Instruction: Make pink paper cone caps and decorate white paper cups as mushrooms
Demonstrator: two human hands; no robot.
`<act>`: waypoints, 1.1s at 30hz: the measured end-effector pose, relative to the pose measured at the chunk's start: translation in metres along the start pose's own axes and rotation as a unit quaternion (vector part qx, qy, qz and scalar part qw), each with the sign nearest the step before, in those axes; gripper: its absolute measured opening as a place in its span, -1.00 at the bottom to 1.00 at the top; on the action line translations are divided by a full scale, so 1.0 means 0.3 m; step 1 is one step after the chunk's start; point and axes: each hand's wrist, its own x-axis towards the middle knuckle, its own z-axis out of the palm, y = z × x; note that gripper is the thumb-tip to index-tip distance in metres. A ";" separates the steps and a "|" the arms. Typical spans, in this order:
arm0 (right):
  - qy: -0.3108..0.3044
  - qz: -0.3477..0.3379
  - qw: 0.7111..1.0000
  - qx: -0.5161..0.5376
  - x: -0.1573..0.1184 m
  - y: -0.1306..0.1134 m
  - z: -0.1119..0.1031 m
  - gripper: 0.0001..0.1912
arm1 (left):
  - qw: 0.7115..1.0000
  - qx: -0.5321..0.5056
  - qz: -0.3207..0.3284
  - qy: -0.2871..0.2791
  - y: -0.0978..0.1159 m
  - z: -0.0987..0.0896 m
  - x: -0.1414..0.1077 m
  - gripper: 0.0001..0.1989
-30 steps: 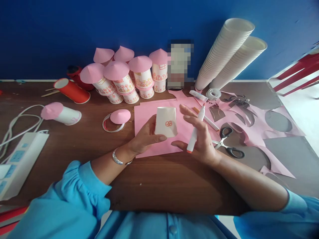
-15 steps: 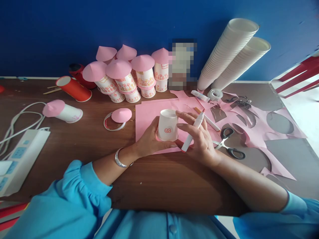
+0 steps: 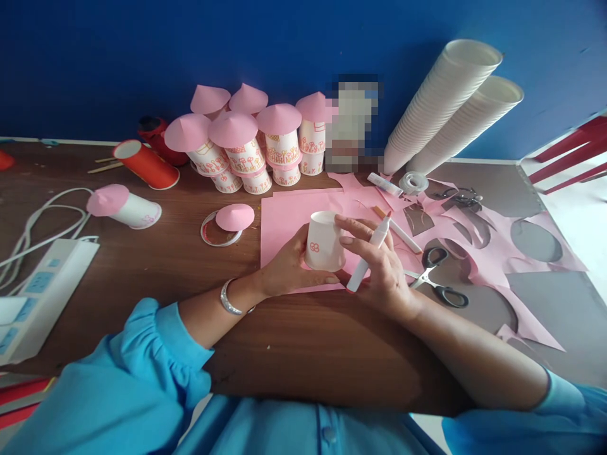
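A white paper cup (image 3: 327,243) stands upside down over pink paper (image 3: 284,221), a small red-orange drawing on its left side. My left hand (image 3: 289,265) is wrapped round its lower left side, thumb along the front. My right hand (image 3: 386,272) holds a white marker (image 3: 370,256) between its fingers, the coloured tip pointing up and away. Two fingertips of that hand touch the cup's upper right side. Right of the hand lie black-handled scissors (image 3: 434,275) and a second marker (image 3: 403,234).
Decorated cups with pink cone roofs (image 3: 232,129) stand at the back. Two tall stacks of white cups (image 3: 443,104) lean on the blue wall. Pink paper scraps (image 3: 512,253) and a clear tape roll (image 3: 413,183) lie right. A power strip (image 3: 45,291) is left.
The cup has turned, so its drawing has moved from the middle of the front to the left side. Both hands keep nearly the same grip; the whole view has shifted slightly.
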 end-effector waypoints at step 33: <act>0.051 0.030 0.995 0.078 0.030 -0.064 -0.072 -0.77 | 0.997 -0.034 -0.060 0.045 0.026 -0.029 0.008 -0.46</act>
